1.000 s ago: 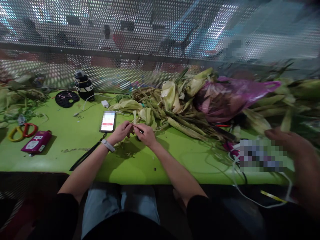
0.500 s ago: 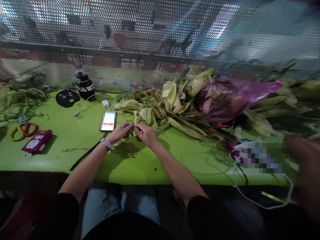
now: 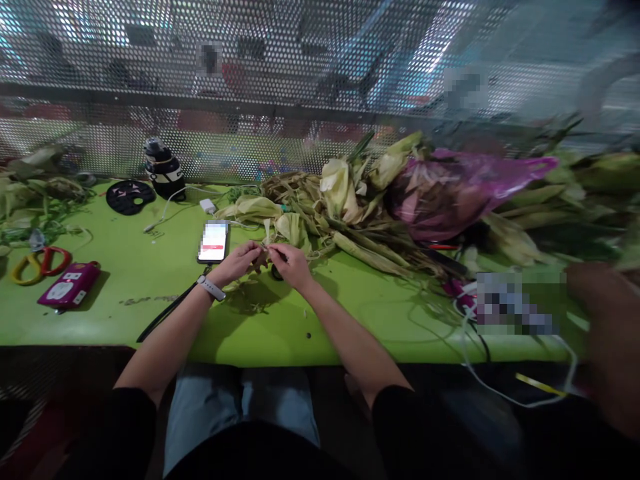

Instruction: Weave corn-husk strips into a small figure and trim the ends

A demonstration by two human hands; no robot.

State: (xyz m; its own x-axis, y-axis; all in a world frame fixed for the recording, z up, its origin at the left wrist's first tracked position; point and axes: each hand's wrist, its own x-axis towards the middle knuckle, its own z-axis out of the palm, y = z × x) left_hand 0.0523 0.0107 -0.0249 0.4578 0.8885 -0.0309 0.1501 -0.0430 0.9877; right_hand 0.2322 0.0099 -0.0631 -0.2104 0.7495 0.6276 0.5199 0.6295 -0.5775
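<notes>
Above the green tabletop, my left hand (image 3: 240, 261) and my right hand (image 3: 292, 267) meet fingertip to fingertip, both closed in a pinch. A pale strip of corn husk (image 3: 267, 231) stands up at the fingertips, its lower end hidden by them. Part of a small dark round thing (image 3: 276, 273) shows under my right hand; I cannot make out what it is. Below the hands lie thin husk shreds (image 3: 255, 297). Just behind them spreads a pile of dried corn husks (image 3: 350, 227). A lit phone (image 3: 213, 241) lies beyond my left wrist.
Red-and-yellow-handled scissors (image 3: 43, 263) and a purple box (image 3: 70, 285) lie left. Behind are a black bottle (image 3: 164, 170), a black palette-shaped pad (image 3: 129, 197) and a white charger (image 3: 207, 205). Rightward are a pink plastic bag (image 3: 450, 200), white cables (image 3: 520, 403) and another person's blurred arm (image 3: 610, 333).
The whole view has shifted slightly, so things on the table sit a little further left. My hands stay together at the husk strip, with only a small shift of the right fingers.
</notes>
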